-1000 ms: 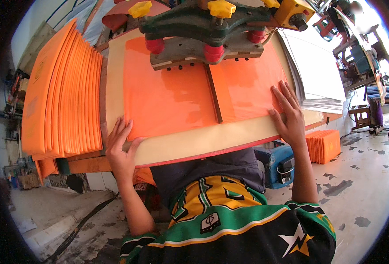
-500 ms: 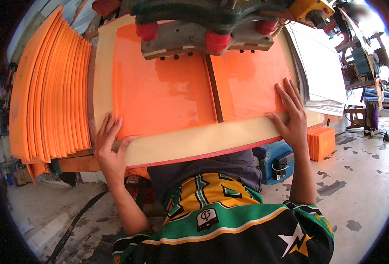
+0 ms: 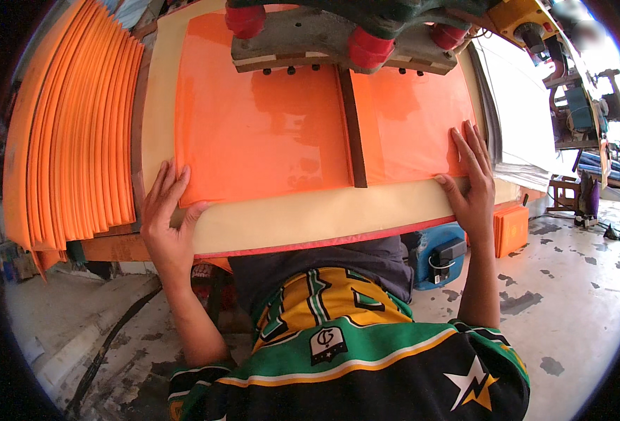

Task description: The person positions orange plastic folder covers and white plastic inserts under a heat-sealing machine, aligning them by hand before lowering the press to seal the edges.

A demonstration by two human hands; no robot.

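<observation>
A glossy orange plastic cover (image 3: 268, 133) lies flat on a cream board with a red front edge (image 3: 310, 223). A dark strip (image 3: 353, 140) divides the cover into two panels. My left hand (image 3: 169, 210) rests at its near left corner, fingers stretched along the edge and thumb apart on the board. At the near right corner, my right hand (image 3: 473, 186) lies with fingers extended on the orange surface and thumb spread. Both hands are open and grip nothing. Over the cover's far part hangs a grey metal press plate (image 3: 345, 49) with red round mounts (image 3: 370, 48), hiding what is beneath.
Many orange covers stand stacked in a leaning row (image 3: 78, 133) at the left. White sheets (image 3: 520, 112) lie to the right of the board. A yellow control box (image 3: 524, 24) sits at the upper right. Below are a blue container (image 3: 436, 256) and another orange stack (image 3: 511, 231) on the floor.
The whole view has shifted a little, with the press plate now farther right and higher in the picture. Both hands stay at the cover's near corners, still open.
</observation>
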